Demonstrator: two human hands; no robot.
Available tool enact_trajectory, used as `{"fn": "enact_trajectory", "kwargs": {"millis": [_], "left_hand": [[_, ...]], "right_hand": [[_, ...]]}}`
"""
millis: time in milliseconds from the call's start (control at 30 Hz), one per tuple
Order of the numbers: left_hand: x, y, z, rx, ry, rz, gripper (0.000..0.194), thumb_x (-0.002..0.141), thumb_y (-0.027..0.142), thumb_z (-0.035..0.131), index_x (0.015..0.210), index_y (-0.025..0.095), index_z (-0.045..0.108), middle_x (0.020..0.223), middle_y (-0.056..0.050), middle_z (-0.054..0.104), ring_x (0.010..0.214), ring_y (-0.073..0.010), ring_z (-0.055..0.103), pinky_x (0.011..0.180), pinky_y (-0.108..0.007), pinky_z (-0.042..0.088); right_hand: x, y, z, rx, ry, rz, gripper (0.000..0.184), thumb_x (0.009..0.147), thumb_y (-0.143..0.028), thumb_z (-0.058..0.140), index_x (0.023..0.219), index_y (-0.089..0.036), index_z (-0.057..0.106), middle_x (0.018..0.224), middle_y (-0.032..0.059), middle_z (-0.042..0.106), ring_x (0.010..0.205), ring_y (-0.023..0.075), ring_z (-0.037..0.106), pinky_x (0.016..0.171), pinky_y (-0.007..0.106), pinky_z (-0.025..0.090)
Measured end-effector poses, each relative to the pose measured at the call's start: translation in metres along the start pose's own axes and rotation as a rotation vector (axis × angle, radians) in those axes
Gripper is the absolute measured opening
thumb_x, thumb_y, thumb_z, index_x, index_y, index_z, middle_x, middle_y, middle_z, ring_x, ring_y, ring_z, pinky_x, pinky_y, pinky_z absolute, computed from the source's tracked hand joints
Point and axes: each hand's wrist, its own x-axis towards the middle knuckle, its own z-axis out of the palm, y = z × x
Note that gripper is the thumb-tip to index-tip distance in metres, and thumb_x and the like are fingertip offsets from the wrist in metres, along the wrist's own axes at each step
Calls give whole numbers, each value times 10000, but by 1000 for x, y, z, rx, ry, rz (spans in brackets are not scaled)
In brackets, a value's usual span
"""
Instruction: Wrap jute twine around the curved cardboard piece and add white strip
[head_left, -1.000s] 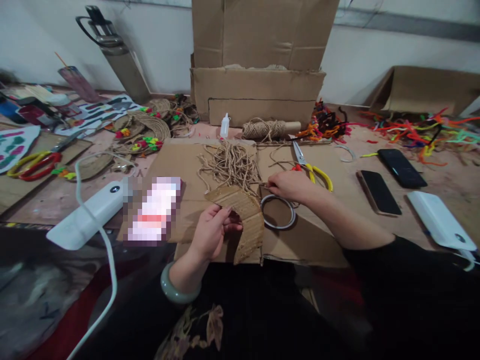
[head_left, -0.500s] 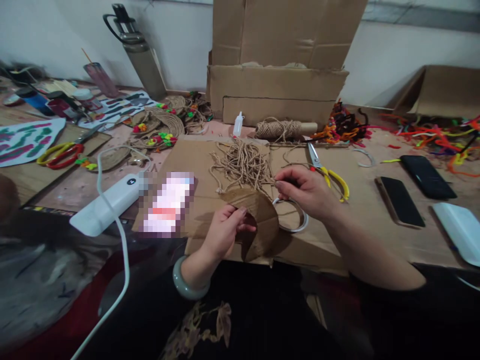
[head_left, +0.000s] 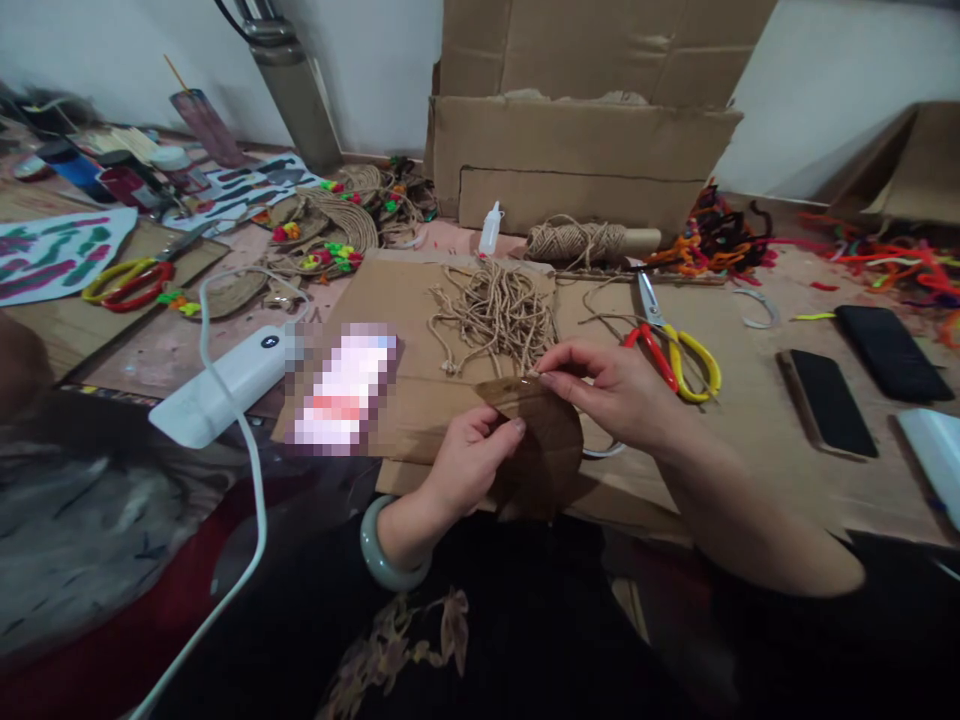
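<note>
My left hand (head_left: pixel 476 455) is closed on a curved piece of brown cardboard (head_left: pixel 551 430), thumb on its near face. At the cardboard's upper edge my right hand (head_left: pixel 607 390) pinches a strand of jute twine; its fingertips hide the strand's end. A tangled pile of jute twine (head_left: pixel 499 310) lies just beyond the piece, on a flat cardboard sheet (head_left: pixel 405 400). A white ring (head_left: pixel 604 450), perhaps a tape roll, is partly covered by my right hand. Scissors (head_left: pixel 667 345) with red and yellow handles lie open right behind that hand.
A twine spool (head_left: pixel 585 242) and a white glue bottle (head_left: pixel 490 230) stand at the back. Two dark phones (head_left: pixel 829 400) lie at right. A lit phone (head_left: pixel 345 390) and a cabled white power bank (head_left: pixel 225 385) lie left. A neighbour's arm (head_left: pixel 22 365) shows at the left edge.
My right hand has come from the twine pile's edge down to the cardboard piece's upper edge. The piece has turned so its broad face shows more. The view has shifted slightly.
</note>
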Motion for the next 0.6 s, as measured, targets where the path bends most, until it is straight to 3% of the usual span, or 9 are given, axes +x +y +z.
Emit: {"fn": "enact_trajectory", "kwargs": {"millis": [400, 600], "left_hand": [[-1, 8, 1, -100, -14, 8, 203, 657, 327, 723, 723, 142, 671, 674, -8, 646, 621, -114, 595, 582, -228, 510], [-2, 11, 1, -115, 27, 40, 159, 689, 300, 694, 737, 149, 680, 675, -5, 638, 614, -112, 589, 577, -228, 516]], "right_hand": [[1, 11, 1, 124, 20, 77, 119, 759, -286, 576, 763, -169, 599, 666, -11, 589, 589, 107, 495, 512, 229, 362], [-2, 2, -2, -21, 43, 12, 90, 792, -256, 553, 769, -189, 609, 731, 7, 638, 686, 142, 573, 617, 266, 446]]}}
